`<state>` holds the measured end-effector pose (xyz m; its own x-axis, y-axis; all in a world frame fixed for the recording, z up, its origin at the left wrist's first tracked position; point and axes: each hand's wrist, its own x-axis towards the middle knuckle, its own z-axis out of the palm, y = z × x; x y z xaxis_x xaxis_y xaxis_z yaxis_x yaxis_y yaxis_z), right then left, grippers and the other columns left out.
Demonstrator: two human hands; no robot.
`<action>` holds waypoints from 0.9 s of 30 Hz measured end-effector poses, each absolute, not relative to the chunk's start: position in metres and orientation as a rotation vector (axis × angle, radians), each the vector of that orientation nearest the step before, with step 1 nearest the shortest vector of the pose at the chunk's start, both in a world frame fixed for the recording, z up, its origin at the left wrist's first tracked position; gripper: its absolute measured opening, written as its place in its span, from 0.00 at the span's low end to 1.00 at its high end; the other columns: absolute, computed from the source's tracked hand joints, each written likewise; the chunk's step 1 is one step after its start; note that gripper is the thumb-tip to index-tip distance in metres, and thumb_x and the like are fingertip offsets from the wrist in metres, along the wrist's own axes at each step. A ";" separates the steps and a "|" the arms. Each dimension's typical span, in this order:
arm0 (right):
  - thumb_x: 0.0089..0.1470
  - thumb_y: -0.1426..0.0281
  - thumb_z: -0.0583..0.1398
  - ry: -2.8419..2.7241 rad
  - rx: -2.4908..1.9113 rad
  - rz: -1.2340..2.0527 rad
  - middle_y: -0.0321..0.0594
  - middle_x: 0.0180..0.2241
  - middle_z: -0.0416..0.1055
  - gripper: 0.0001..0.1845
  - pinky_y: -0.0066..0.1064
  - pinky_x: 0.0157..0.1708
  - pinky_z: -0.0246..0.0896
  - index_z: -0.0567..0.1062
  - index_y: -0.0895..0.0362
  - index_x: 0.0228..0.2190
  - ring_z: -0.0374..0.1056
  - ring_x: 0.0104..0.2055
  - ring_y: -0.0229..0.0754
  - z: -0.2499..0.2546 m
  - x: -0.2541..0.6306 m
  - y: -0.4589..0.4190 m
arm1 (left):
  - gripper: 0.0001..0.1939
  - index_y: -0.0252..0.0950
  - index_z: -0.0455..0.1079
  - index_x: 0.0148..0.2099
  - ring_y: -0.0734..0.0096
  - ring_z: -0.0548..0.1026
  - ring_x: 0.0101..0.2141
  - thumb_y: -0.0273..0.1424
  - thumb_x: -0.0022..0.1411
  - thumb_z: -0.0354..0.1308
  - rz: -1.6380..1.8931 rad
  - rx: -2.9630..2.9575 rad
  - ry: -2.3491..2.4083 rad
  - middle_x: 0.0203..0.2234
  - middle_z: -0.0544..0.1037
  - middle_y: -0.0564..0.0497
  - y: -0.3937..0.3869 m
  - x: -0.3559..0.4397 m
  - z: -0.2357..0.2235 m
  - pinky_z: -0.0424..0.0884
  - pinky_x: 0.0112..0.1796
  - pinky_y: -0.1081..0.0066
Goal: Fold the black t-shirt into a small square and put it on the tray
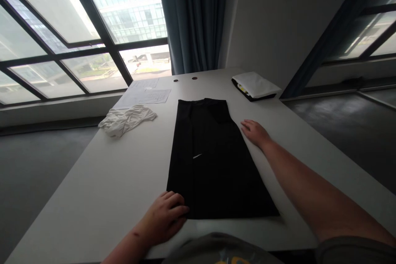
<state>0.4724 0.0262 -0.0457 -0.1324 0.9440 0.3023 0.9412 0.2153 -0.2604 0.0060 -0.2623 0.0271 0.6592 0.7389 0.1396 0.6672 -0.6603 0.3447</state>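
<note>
A black folded garment (216, 165) lies flat in the centre of the frame, its narrower end toward the top and its wide hem toward the bottom. At its lower left corner, the left hand (168, 216) rests with curled fingers over the cloth; whether they pinch it cannot be told. The right hand (255, 132), right of centre, lies just beside the garment's right edge, fingers loosely extended and close together, holding nothing.

A crumpled white cloth (126, 119) sits left of the garment, well apart from it, close to the table's left edge. Behind it, paper sheets (154, 96) overlap toward the upper left. A white and black packet (255, 84) with a bit of yellow showing stands at upper right, near the table's right edge. Two round inserts (194, 78) mark the far end, before a blue-grey curtain (192, 16) and a large window (136, 4).

A small white swoosh-shaped mark (197, 156) shows near the garment's middle; the print on the sheets is too small to read.

The white tabletop (123, 177) stretches widely left of the garment and more narrowly right, past the forearm. A dark shirt (216, 249) covers part of its near edge at bottom centre.
</note>
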 end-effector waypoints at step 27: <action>0.74 0.66 0.44 -2.008 -1.562 0.385 0.38 0.55 0.78 0.27 0.35 0.65 0.57 0.81 0.53 0.52 0.69 0.61 0.42 -0.016 0.459 0.058 | 0.18 0.44 0.74 0.57 0.62 0.80 0.41 0.34 0.66 0.57 -0.128 2.867 0.398 0.52 0.76 0.48 -0.151 0.251 0.047 0.77 0.38 0.63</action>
